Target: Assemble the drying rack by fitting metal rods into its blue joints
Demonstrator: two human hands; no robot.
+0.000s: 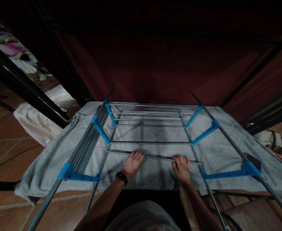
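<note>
A rack frame of grey metal tubes and blue plastic brackets (230, 175) lies before me, probably a clothes drying rack. My left hand (132, 164), with a black watch on its wrist, has its fingers closed over a loose grey tube (158, 157). Farther right, my right hand (181, 167) grips the same tube. This tube lies crosswise between the two inner side rails, its right end by the right rail. Just beyond it, a fitted crossbar (150, 142) joins two blue brackets. Several parallel tubes (90, 149) are bunched along the left side.
Under the frame, a grey towel (153, 178) covers the low surface. A phone (254, 164) lies near the right bracket. Dark posts and a dark red panel (165, 70) stand behind. Striped cloth (38, 120) hangs at left above the tiled floor (3, 150).
</note>
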